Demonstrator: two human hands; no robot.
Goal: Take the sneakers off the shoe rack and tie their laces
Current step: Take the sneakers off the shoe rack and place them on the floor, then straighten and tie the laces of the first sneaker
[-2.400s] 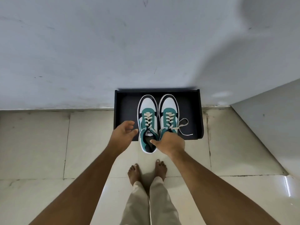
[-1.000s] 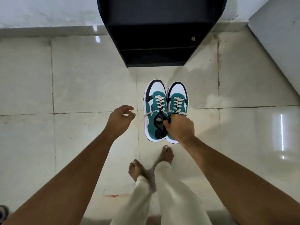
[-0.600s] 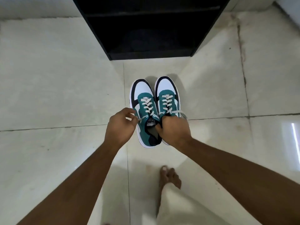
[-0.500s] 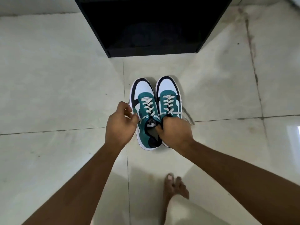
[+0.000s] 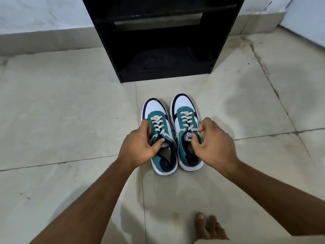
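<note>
Head view looks down on a tiled floor (image 5: pixel 70 120) where the two sneakers (image 5: pixel 173 134) stand side by side, toes pointing toward the black shoe rack (image 5: pixel 163 41) and just clear of its front edge. Both are teal, white and black with pale laces. The rack stands against the white wall (image 5: pixel 35 13) at the far edge of the floor, its lower shelf dark and its contents too dim to make out.

At the left sneaker (image 5: pixel 159 136), the left hand (image 5: pixel 139 147) wraps the outer side, thumb pressed onto the tongue area and fingers curled over the lacing; its grip is closed on the shoe's upper. Over the right sneaker (image 5: pixel 186 131), the right hand (image 5: pixel 214 143) hovers at the tongue, thumb and forefinger pinched together on a loose lace end (image 5: pixel 195 130) near the top eyelets, the other fingers curled in.

Both forearms reach in from the near edge of the picture. A bare foot (image 5: pixel 209 228) rests on the floor at the near right, well apart from the sneakers.
</note>
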